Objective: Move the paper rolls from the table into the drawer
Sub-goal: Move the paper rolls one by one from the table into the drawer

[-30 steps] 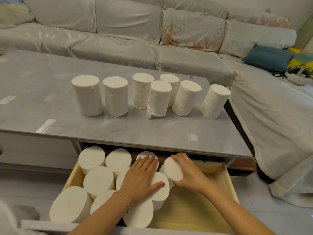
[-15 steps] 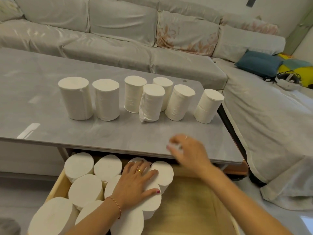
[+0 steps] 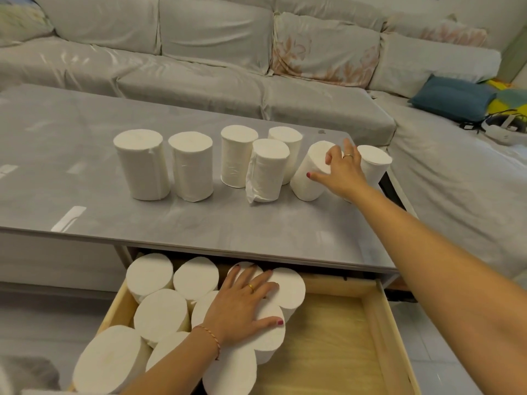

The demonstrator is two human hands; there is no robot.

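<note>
Several white paper rolls [image 3: 139, 163] stand in a row on the grey table [image 3: 199, 229]. My right hand [image 3: 342, 172] reaches over the table and closes on the second roll from the right [image 3: 306, 181], thumb on its front and fingers over its top; that roll leans left. Another roll [image 3: 373, 163] stands just behind the hand. Below the table edge the wooden drawer [image 3: 396, 337] is pulled out, with several rolls [image 3: 159, 312] packed into its left half. My left hand [image 3: 239, 306] lies flat on those rolls with its fingers spread.
The drawer's right half shows bare wood [image 3: 336, 346]. A grey covered sofa [image 3: 199, 81] runs behind and to the right of the table. A blue cushion [image 3: 453, 98] and a white headset [image 3: 504, 129] lie on its right part.
My right hand let go of a roll in the drawer, rose over the table edge and reached the second roll from the right. My left hand stayed on the drawer's rolls.
</note>
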